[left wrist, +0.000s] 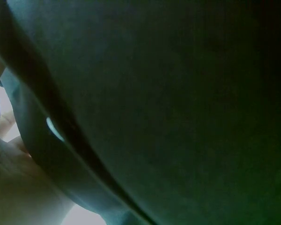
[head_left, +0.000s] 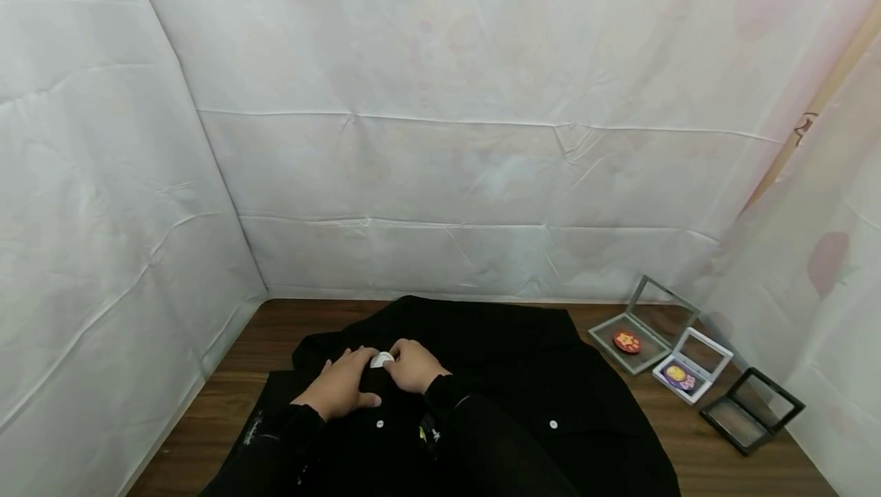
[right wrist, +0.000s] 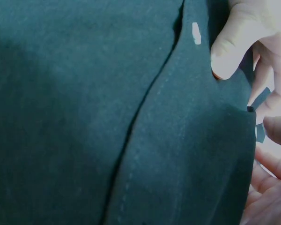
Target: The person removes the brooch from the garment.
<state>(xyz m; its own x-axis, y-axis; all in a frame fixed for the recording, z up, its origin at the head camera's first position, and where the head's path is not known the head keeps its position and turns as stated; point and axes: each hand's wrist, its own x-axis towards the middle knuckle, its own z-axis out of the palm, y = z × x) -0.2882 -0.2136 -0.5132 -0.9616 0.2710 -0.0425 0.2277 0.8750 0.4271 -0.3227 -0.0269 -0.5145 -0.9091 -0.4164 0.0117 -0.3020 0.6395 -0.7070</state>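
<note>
Black jacket (head_left: 482, 375) lies spread on the table (head_left: 688, 436), soft and floppy (best gripped along the placket); both hands, left (head_left: 340, 388) and right (head_left: 413, 365), pinch a white badge (head_left: 381, 360) against its cloth.

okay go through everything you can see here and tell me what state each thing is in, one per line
Black jacket: spread flat on the wooden table.
White badge: pinched between both hands on the jacket.
Grey case: open, red badge inside.
White case: open, yellow badge inside.
Black case: open, looks empty.
</note>
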